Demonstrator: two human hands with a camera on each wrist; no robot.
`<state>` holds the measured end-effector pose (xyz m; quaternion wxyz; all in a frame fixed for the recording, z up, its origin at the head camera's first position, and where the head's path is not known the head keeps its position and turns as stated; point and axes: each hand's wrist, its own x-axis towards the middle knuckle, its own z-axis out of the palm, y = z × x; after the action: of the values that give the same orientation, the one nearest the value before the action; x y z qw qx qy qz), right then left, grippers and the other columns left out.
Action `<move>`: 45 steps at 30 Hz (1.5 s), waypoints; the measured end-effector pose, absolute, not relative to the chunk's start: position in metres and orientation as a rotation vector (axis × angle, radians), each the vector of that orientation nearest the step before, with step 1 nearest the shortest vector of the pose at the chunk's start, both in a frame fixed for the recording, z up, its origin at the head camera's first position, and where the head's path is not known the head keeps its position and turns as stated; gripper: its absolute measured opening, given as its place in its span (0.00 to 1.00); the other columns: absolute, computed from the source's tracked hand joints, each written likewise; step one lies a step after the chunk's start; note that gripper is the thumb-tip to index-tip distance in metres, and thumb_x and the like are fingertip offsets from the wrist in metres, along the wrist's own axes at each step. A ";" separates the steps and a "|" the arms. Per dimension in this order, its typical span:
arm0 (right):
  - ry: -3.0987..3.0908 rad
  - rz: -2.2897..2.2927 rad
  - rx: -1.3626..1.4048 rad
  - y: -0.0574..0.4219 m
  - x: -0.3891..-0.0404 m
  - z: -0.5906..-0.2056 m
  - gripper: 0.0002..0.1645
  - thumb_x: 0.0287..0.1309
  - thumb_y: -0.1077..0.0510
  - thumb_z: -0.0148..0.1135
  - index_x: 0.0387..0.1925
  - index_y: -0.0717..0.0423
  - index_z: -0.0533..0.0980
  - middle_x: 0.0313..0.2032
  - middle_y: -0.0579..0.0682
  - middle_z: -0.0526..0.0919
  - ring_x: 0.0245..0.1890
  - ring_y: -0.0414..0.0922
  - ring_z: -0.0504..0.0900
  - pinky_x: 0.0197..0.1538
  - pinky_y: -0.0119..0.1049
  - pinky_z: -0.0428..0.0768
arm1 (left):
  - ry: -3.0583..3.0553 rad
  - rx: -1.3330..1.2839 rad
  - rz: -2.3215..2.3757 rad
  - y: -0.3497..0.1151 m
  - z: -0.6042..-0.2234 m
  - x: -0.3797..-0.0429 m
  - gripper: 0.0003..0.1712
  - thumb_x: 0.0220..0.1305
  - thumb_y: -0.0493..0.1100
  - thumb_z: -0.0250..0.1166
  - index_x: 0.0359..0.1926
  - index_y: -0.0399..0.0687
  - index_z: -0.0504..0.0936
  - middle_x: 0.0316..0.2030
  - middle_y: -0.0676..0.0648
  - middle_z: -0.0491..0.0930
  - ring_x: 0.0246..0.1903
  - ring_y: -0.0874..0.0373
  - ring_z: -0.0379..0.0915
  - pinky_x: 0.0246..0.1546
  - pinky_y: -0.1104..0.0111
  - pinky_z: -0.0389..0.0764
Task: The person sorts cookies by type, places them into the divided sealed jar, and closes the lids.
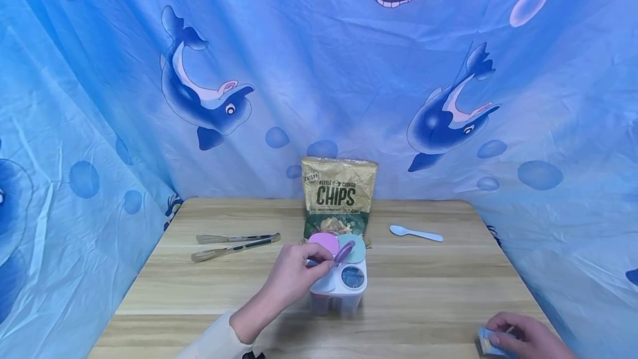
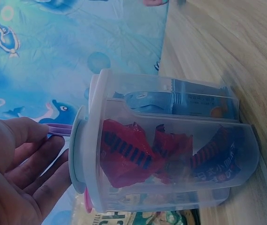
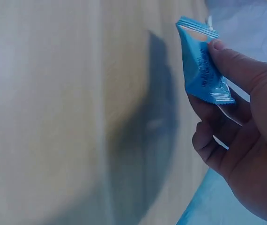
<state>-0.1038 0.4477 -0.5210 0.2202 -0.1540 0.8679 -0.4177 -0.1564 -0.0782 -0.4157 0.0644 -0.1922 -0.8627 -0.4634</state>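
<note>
My left hand (image 1: 294, 270) pinches a purple round lid (image 1: 344, 252), tilted on edge above the clear snack container (image 1: 336, 304). The container's white top bears a pink lid (image 1: 323, 241) and a green lid (image 1: 353, 247); its front right opening (image 1: 353, 277) is uncovered. Through the container wall, the left wrist view shows red wrapped snacks (image 2: 129, 152) and blue packets (image 2: 201, 101). Whether the purple lid still joins the container, I cannot tell. At the table's right front, my right hand (image 1: 528, 338) holds a small blue snack packet (image 3: 203, 65) between thumb and fingers.
A bag of chips (image 1: 340, 195) stands just behind the container. Metal tongs (image 1: 236, 245) lie spread at the left, and a white spoon (image 1: 416, 233) lies at the right. Blue sea-patterned cloth (image 1: 319, 71) surrounds the wooden table (image 1: 423, 292).
</note>
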 end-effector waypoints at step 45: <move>2.664 -1.404 -1.240 0.215 -0.186 -0.411 0.10 0.60 0.57 0.73 0.43 0.41 0.85 0.38 0.37 0.87 0.33 0.36 0.81 0.34 0.32 0.80 | -2.592 -0.604 -1.399 -0.078 -0.414 -0.156 0.03 0.60 0.38 0.74 0.34 0.52 0.90 0.29 0.63 0.88 0.35 0.67 0.82 0.36 0.73 0.82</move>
<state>-0.1856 0.2148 -0.4114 -0.0574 -0.3800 0.8168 -0.4304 -0.1565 -0.0777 -0.4141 0.0675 -0.2005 -0.8600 -0.4643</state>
